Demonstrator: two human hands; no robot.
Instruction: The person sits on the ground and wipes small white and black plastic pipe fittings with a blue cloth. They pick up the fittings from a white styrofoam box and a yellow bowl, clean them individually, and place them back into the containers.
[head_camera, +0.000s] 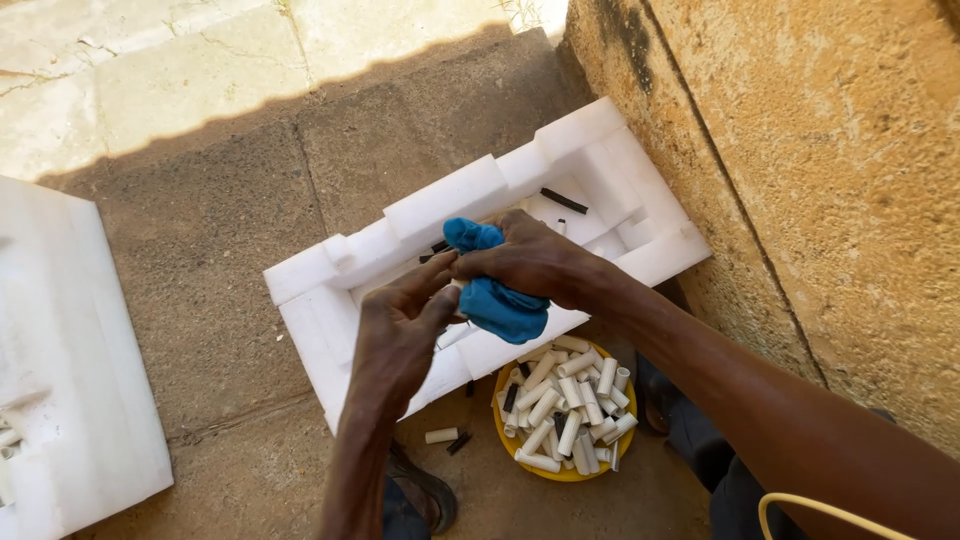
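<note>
My right hand (525, 262) is closed around a bunched blue cloth (497, 300) above a white foam packing tray (320, 275). My left hand (400, 325) reaches up from below, its fingertips meeting the cloth and what looks like a small white tube end hidden between the hands. Both hands hover over the tray's middle. Below them sits a yellow bowl (502, 432) heaped with several short white plastic tubes (565, 405).
A short black piece (564, 200) lies in the tray's far recess. One white tube (441, 436) and a black bit (459, 444) lie on the paved ground beside the bowl. Another white foam slab (70, 370) sits at left. A rough stone wall (830, 180) rises at right.
</note>
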